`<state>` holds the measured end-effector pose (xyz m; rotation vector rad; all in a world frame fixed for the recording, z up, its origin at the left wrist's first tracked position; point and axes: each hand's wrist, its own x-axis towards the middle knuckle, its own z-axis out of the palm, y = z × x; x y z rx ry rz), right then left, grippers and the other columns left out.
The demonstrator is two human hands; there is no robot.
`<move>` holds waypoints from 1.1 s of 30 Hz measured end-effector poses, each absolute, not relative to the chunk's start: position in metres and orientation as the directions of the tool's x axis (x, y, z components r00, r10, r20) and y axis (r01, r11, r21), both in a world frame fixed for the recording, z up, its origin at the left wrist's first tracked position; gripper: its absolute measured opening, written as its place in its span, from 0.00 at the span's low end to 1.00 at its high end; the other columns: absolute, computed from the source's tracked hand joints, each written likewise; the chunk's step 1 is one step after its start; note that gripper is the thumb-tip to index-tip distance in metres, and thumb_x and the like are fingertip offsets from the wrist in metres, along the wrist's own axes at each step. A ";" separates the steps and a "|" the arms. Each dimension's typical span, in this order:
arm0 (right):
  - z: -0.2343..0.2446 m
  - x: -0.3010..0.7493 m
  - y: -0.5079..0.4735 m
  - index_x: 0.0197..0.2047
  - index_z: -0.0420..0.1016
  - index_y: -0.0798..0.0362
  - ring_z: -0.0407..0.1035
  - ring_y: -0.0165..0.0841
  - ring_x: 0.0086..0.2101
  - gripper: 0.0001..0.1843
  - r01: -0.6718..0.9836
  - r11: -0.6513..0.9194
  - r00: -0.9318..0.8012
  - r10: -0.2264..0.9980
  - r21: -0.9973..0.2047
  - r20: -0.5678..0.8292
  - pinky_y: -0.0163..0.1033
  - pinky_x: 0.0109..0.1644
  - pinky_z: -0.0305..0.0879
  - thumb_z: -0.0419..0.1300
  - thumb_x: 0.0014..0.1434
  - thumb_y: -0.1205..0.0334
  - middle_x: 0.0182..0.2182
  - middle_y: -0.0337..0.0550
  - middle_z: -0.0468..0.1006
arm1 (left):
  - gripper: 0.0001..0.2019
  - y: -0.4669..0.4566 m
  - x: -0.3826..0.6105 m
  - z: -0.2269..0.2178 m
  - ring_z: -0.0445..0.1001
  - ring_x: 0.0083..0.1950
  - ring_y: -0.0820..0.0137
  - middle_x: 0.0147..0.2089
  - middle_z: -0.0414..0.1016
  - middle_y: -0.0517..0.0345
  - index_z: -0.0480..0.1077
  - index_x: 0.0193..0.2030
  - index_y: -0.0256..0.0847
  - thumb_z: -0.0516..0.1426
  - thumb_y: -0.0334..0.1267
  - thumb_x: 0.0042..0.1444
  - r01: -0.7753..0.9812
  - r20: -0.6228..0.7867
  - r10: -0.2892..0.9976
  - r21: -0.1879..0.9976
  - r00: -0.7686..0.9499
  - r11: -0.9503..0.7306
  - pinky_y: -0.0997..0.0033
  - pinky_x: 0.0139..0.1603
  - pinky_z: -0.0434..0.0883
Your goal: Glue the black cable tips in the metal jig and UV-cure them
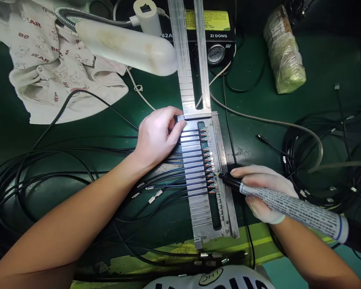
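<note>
My left hand (156, 138) grips the upper left corner of a slotted metal fixture (200, 214), thumb and fingers closed on its edge. Several black cables (195, 176) lie side by side across the fixture. Small connector ends with tiny boards (209, 175) sit in a row along its long slot. A thin glove covers part of my right hand (266, 192), which holds a thick marker-like pen (291, 206) with a printed label. The pen's tip is at the connector row, near the lower ends; whether it touches one I cannot tell.
A second slotted metal fixture (186, 90) extends away above the first. Behind it stands a black box with a gauge (215, 54). A white lamp (126, 48) hangs at upper left near a printed cloth (69, 94). Coiled cables (297, 160) lie right; a wrapped bundle (285, 52) sits farther back.
</note>
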<state>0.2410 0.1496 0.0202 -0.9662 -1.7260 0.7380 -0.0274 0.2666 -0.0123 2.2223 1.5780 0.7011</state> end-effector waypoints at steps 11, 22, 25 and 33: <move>0.019 0.241 0.152 0.47 0.79 0.53 0.81 0.42 0.40 0.17 0.273 0.488 -0.190 0.872 -0.829 0.450 0.46 0.41 0.81 0.70 0.53 0.64 0.42 0.51 0.84 | 0.11 0.266 -0.027 -0.012 0.67 0.33 0.67 0.30 0.68 0.58 0.72 0.47 0.42 0.53 0.44 0.66 0.786 0.191 0.947 0.528 0.259 -0.322 0.67 0.35 0.63; 0.019 0.239 0.153 0.47 0.79 0.53 0.81 0.42 0.39 0.16 0.277 0.497 -0.181 0.867 -0.822 0.463 0.46 0.40 0.81 0.69 0.53 0.65 0.42 0.51 0.84 | 0.11 0.267 -0.027 -0.014 0.67 0.34 0.67 0.30 0.68 0.59 0.72 0.47 0.42 0.54 0.43 0.65 0.783 0.200 0.944 0.528 0.261 -0.328 0.67 0.36 0.63; 0.018 0.239 0.154 0.46 0.79 0.52 0.81 0.42 0.39 0.15 0.291 0.490 -0.184 0.872 -0.822 0.454 0.46 0.41 0.81 0.69 0.54 0.64 0.42 0.50 0.84 | 0.10 0.267 -0.027 -0.013 0.67 0.34 0.67 0.30 0.68 0.59 0.72 0.47 0.42 0.54 0.43 0.65 0.786 0.190 0.947 0.528 0.258 -0.320 0.67 0.35 0.63; 0.020 0.245 0.147 0.48 0.79 0.51 0.81 0.44 0.40 0.17 0.276 0.521 -0.194 0.853 -0.807 0.484 0.48 0.40 0.82 0.69 0.54 0.63 0.42 0.51 0.84 | 0.11 0.267 -0.027 -0.014 0.67 0.34 0.67 0.30 0.68 0.58 0.72 0.47 0.42 0.54 0.44 0.65 0.787 0.192 0.947 0.527 0.258 -0.321 0.66 0.35 0.63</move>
